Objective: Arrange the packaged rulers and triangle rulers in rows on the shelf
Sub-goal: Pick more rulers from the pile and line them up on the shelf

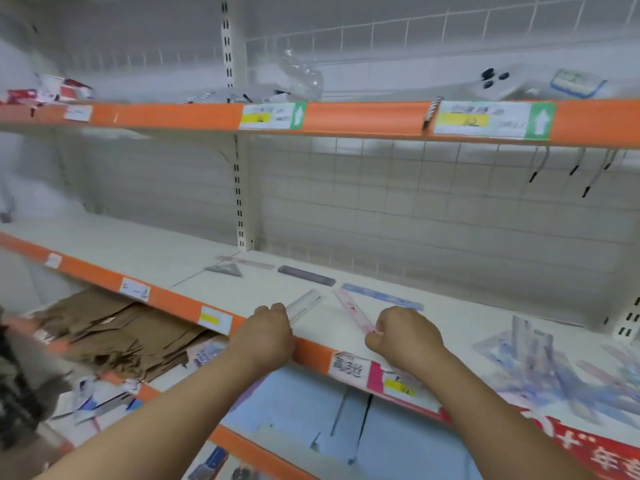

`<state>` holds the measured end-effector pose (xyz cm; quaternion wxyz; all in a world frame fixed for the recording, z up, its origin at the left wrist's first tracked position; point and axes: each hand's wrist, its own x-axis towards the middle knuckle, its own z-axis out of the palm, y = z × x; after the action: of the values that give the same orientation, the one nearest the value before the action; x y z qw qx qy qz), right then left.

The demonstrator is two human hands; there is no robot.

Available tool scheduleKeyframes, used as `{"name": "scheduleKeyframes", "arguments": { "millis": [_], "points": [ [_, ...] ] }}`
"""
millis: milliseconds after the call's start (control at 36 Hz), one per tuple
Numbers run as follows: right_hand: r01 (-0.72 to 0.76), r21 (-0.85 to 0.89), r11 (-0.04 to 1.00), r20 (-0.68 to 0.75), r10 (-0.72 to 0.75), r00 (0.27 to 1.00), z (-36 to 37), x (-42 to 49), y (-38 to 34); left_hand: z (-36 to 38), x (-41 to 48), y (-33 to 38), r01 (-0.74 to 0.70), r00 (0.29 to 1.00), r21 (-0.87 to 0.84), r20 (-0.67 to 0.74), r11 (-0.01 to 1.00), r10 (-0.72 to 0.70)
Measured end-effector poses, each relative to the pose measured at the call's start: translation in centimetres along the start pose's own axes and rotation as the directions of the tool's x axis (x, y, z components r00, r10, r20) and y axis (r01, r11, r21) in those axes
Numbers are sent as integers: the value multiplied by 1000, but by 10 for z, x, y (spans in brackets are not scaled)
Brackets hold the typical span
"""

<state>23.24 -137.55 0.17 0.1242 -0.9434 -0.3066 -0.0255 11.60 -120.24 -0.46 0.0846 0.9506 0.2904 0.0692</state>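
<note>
Pink packaged ruler (353, 311) on the shelf (221, 292) front — pinched at its near end by right hand (405, 336), long axis running away leftward. White ruler (304, 304) gripped likewise by left hand (272, 329), angling rightward — needs both turned parallel.

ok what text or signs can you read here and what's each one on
"年", likely, cut off by the frame: red banner, bottom right.
White up arrow, no words: green tags on the upper shelf strip.
Price labels, black-lettered tag, pink ruler: too blurred to read.
</note>
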Motion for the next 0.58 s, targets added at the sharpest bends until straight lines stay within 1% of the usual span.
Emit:
{"name": "scheduleKeyframes", "arguments": {
  "millis": [139, 278, 472, 583],
  "points": [
    [-9, 18, 1000, -12, 9, 1000, 12, 11, -46, -11, 5, -54, 21, 1000, -3, 11, 1000, -21],
    [-15, 33, 999, -13, 15, 1000, 19, 26, -80, -15, 16, -90, 39, 998, -42, 52, 998, -37],
    [-1, 8, 1000, -61, 2, 998, 27, 56, -108, -17, 44, -122, 22, 999, -94, 34, 995, -19],
    [-1, -4, 1000, -66, 1, 998, 32, 76, -117, -17, 65, -130, 19, 999, -88, 45, 996, -15]
  ]
}}
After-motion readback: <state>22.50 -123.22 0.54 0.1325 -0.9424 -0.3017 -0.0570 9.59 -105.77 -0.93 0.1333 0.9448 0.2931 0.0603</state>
